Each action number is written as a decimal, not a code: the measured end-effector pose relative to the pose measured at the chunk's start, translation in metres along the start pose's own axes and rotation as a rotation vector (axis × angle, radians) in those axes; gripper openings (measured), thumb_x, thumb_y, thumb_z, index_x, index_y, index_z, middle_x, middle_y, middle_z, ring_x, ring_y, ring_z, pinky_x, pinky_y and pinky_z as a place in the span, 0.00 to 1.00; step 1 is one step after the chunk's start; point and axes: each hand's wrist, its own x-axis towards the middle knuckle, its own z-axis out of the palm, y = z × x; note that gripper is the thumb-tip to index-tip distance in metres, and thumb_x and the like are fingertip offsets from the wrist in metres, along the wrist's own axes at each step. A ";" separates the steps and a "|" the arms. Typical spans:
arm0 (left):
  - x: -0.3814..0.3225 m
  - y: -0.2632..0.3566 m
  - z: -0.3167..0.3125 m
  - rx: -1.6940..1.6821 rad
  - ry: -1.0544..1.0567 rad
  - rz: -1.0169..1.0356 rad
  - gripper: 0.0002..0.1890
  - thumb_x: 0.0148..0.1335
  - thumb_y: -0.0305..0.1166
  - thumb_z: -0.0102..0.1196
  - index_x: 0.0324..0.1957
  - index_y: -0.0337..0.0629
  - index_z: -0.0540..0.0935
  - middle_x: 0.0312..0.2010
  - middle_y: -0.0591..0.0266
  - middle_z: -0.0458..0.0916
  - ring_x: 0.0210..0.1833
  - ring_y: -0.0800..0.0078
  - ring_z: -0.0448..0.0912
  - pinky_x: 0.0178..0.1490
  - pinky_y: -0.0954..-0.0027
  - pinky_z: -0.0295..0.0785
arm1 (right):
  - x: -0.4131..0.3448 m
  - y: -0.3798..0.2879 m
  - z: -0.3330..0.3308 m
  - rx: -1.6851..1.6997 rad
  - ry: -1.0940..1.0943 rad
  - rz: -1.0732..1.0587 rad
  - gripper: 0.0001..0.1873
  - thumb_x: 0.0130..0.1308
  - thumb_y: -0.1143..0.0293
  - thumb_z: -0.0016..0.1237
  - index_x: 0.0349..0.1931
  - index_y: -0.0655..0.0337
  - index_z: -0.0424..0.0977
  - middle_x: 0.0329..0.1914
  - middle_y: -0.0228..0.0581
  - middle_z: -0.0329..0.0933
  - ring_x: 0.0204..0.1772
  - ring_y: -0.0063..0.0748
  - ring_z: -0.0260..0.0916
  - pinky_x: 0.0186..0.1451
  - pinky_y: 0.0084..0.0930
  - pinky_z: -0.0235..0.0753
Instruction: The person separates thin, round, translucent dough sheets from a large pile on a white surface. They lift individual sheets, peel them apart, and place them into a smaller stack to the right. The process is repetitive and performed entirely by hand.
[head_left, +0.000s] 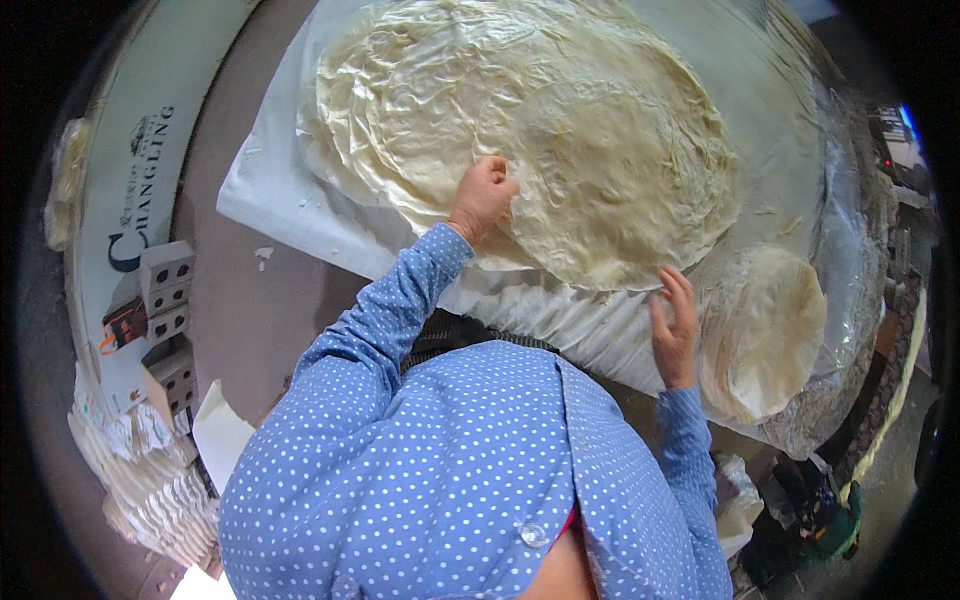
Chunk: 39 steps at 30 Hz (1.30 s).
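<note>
A wide heap of thin, pale, wrinkled round sheets, of a material I cannot tell, lies on white cloth (262, 195). On its right part rests a smaller round sheet (615, 187). My left hand (487, 196), its fingers curled together, is at this sheet's left edge and seems to pinch thin material there. My right hand (675, 326) is by the sheet's lower right edge, fingers apart, fingertips close to the rim; whether they touch it is unclear. Right of that hand lies a separate stack of pale round sheets (772, 330).
Clear plastic film (844, 247) borders the work surface on the right. At the left stand grey blocks with holes (166, 277) by a long board bearing writing (150, 97). Piled pale sheets (161, 502) lie lower left. A person in green (840, 525) is far off, lower right.
</note>
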 end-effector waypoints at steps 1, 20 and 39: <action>0.006 -0.002 0.003 0.013 -0.058 0.041 0.20 0.52 0.26 0.53 0.48 0.30 0.74 0.30 0.60 0.78 0.27 0.76 0.75 0.27 0.75 0.72 | 0.015 -0.020 0.020 0.113 0.006 0.071 0.20 0.59 0.78 0.45 0.54 0.65 0.69 0.54 0.46 0.69 0.55 0.37 0.69 0.55 0.31 0.71; 0.004 -0.008 0.013 -0.775 -0.186 -0.106 0.16 0.56 0.19 0.49 0.49 0.37 0.71 0.40 0.61 0.78 0.44 0.74 0.77 0.50 0.72 0.72 | 0.071 -0.035 0.091 -0.496 -0.141 0.001 0.27 0.47 0.81 0.50 0.53 0.60 0.73 0.38 0.41 0.80 0.41 0.36 0.78 0.47 0.29 0.75; -0.009 -0.014 0.005 -0.438 -0.211 -0.105 0.24 0.58 0.18 0.46 0.58 0.35 0.62 0.47 0.57 0.73 0.51 0.69 0.74 0.58 0.70 0.69 | 0.369 -0.063 -0.208 -0.436 -0.289 -0.065 0.12 0.64 0.62 0.50 0.35 0.63 0.77 0.28 0.31 0.77 0.31 0.22 0.71 0.38 0.24 0.71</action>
